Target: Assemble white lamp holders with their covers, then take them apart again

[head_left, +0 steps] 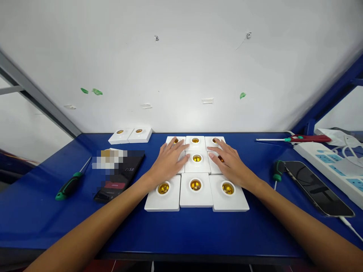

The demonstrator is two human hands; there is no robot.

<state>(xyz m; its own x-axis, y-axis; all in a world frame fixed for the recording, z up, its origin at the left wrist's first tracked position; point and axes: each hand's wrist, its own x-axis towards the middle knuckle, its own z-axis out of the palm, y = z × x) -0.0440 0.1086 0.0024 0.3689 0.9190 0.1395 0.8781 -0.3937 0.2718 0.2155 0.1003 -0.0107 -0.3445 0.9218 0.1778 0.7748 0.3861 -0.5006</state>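
Nine white lamp-socket plates (195,185) sit edge to edge in a three-by-three block at the middle of the blue surface (181,230), and we see both hands lying flat on its far half. The left hand (168,160) covers the left plate of the middle row, fingertips reaching onto the far-left plate; the right hand (231,160) mirrors it on the right side. Fingers of both are spread and loose, palms down, clamped on nothing. The block lies straight ahead, between the two forearms, so neither hand is nearer; the centre column and the whole near row are uncovered. The block's rows run left to right, squared to the surface edge. Whether the palms press down or only rest, we cannot tell from this angle. Two spare plates (130,135) lie well apart at the far left, a green-handled screwdriver (69,185) left, a phone (316,187) right.
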